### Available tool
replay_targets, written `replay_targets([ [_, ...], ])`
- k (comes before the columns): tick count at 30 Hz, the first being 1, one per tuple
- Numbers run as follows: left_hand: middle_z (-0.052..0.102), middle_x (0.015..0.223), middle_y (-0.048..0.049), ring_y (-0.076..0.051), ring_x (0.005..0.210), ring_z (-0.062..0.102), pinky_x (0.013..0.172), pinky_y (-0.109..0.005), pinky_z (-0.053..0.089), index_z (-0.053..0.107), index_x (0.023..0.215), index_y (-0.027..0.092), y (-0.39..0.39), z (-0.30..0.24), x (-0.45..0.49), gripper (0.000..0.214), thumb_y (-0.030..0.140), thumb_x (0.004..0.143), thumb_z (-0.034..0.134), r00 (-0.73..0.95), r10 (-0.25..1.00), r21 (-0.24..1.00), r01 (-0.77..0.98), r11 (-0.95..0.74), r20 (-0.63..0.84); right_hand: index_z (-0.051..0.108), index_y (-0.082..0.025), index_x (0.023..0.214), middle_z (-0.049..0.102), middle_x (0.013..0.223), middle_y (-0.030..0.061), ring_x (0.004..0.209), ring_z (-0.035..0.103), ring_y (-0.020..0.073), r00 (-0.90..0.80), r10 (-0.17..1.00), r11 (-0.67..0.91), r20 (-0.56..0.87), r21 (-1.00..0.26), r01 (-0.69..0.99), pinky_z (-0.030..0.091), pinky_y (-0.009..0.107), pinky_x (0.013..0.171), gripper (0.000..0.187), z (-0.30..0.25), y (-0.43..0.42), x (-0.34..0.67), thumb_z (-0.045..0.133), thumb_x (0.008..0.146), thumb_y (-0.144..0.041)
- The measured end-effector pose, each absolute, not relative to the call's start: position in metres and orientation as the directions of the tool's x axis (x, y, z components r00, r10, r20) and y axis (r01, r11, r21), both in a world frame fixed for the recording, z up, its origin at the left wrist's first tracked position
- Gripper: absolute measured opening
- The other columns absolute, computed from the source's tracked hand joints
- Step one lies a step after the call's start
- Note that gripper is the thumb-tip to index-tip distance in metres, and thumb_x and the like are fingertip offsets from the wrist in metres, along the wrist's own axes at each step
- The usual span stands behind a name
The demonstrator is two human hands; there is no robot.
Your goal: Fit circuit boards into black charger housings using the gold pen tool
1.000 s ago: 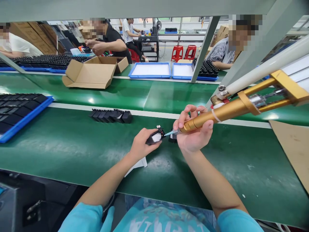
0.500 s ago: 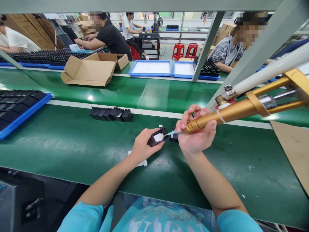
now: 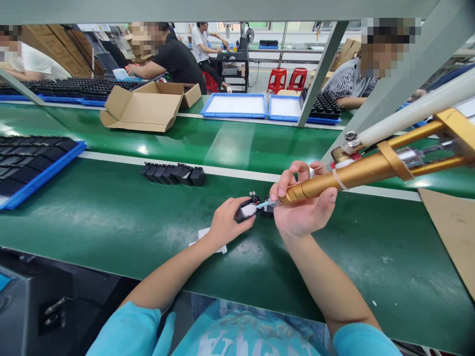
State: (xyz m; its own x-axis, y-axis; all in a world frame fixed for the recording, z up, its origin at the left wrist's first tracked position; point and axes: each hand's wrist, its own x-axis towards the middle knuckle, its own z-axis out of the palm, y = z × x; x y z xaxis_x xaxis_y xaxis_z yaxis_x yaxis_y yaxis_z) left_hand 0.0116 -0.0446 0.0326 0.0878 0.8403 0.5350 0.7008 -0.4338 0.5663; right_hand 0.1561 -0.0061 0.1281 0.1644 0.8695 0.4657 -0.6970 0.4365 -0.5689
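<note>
Between the fingers and thumb of my left hand [image 3: 229,217] is a small black plug-in housing [image 3: 243,212], tilted, with two metal prongs at its top and a white mass inside. My right hand [image 3: 302,210] is wrapped round the front of a gold glue dispensing gun [image 3: 322,188]. Its pale blue nozzle [image 3: 264,203] reaches to the housing's open side, close to some small red and black parts. Behind the nozzle, partly hidden by my right hand, another black housing [image 3: 267,211] stands on the green bench. White paper pieces [image 3: 218,248] lie under my left wrist.
A row of several black housings [image 3: 174,174] stands left of centre. A blue tray [image 3: 44,175] full of them is at the far left. Beyond lie an open cardboard box [image 3: 143,106] and blue trays [image 3: 234,117]. Cardboard [image 3: 451,227] lies at right. Co-workers sit opposite.
My left hand and the black housing have shifted slightly right and tilted a little. The nozzle stays at the housing's open side. The whole view has moved slightly.
</note>
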Motion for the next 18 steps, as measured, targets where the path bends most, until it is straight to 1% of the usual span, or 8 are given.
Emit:
replay_targets([
  [4,0.069,0.091,-0.0031,-0.013,0.068,0.062,0.062,-0.025,0.053,0.058,0.116,0.020,-0.045,0.031,0.020,0.039,0.030,0.080,0.067,0.129,0.814,0.556,0.670,-0.492,0.566,0.051,-0.030,0.098,0.050,0.088,-0.0027,0.048,0.046,0.0060,0.145,0.874,0.423,0.464,-0.579,-0.697,0.041,0.021,0.035,0.037,0.130,-0.010,0.155,0.057,0.075,-0.059],
  [9,0.070,0.095,-0.0040,-0.014,0.078,0.065,0.065,-0.024,0.053,0.057,0.117,0.020,-0.048,0.037,0.026,0.038,0.028,0.081,0.069,0.146,0.744,0.522,0.625,-0.580,0.652,0.048,-0.029,0.096,0.048,0.088,-0.0029,0.047,0.046,0.0051,0.116,0.866,0.422,0.487,-0.585,-0.692,0.040,0.020,0.033,0.036,0.131,-0.018,0.153,0.056,0.077,-0.059],
  [14,0.070,0.095,-0.0042,-0.015,0.081,0.066,0.067,-0.025,0.053,0.058,0.117,0.021,-0.050,0.038,0.025,0.039,0.031,0.082,0.069,0.146,0.726,0.520,0.605,-0.603,0.672,0.046,-0.025,0.086,0.046,0.087,-0.0027,0.047,0.047,0.0048,0.090,0.844,0.428,0.529,-0.562,-0.708,0.042,0.020,0.034,0.032,0.133,-0.023,0.152,0.055,0.081,-0.056],
  [18,0.070,0.095,-0.0045,-0.016,0.081,0.067,0.069,-0.026,0.053,0.058,0.118,0.021,-0.050,0.037,0.024,0.040,0.032,0.081,0.069,0.153,0.731,0.516,0.614,-0.597,0.665,0.047,-0.027,0.091,0.047,0.087,-0.0022,0.046,0.047,0.0051,0.092,0.849,0.423,0.520,-0.567,-0.707,0.040,0.020,0.033,0.034,0.133,-0.023,0.152,0.054,0.080,-0.058],
])
